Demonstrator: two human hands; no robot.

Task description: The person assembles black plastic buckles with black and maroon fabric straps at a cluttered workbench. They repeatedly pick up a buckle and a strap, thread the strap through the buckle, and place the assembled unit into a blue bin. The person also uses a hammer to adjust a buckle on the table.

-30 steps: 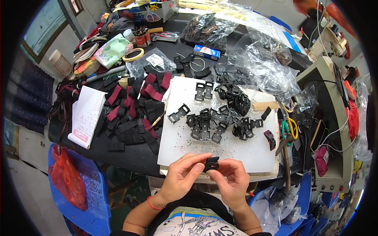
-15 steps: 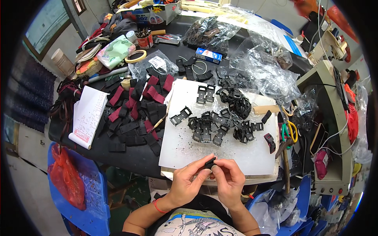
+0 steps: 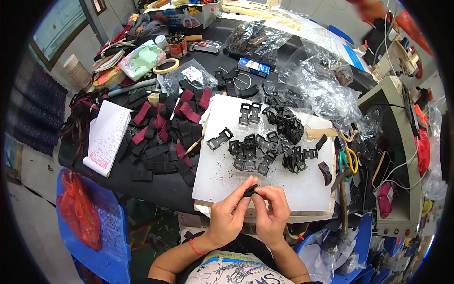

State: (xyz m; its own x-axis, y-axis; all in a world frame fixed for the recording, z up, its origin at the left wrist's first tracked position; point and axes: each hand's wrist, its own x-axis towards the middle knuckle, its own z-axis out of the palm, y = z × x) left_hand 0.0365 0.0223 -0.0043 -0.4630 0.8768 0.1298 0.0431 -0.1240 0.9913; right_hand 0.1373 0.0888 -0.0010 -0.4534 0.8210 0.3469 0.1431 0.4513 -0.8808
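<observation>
Over the near edge of the white board (image 3: 222,184), my left hand (image 3: 226,218) and my right hand (image 3: 271,212) pinch a small folded black strap piece (image 3: 250,190) between thumbs and fingers. Fingers cover much of it. Black plastic buckle parts (image 3: 249,151) lie clustered beyond my hands, several of them heaped together. One buckle part (image 3: 220,138) rests apart at the left, and a pair (image 3: 249,113) stands side by side farther back. Near the board's right edge is a buckle with a maroon strap (image 3: 325,173). Black and maroon strap pieces (image 3: 163,156) are piled to the left.
An open notepad (image 3: 108,137) lies at the table's left. Scissors with yellow handles (image 3: 352,160) and a wooden-handled hammer (image 3: 343,203) are right of the board. Clear plastic bags (image 3: 317,90) fill the back right. Blue chairs (image 3: 106,222) flank me.
Both hands have tilted slightly, and the black strap piece has turned a little between my fingers. The whole view has shifted slightly; the things on the table stay put.
</observation>
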